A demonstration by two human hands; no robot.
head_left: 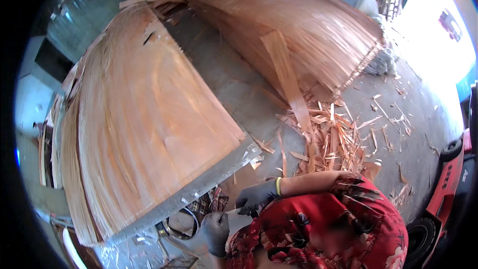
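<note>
Both my hands are in grey gloves, close in front of my red flowered shirt. My left hand (216,231) is closed, fingers curled. Just right of it and farther off, my right hand (259,197) is bent inward, also closed. A pale flat piece (238,220) shows between them, and both hands seem to grip its edges; its kind cannot be made out. Ahead and to the left, a stack of thin wood veneer sheets (154,114) lies on a table (199,182) with a grey front edge. The top sheet has a small dark slit.
Another large veneer stack (294,20) stands at the far right, with a long strip (286,69) leaning on it. Torn veneer scraps (331,144) heap on the floor. A round ring-shaped thing (183,223) is below the table edge. A red wheeled vehicle (445,184) stands at right.
</note>
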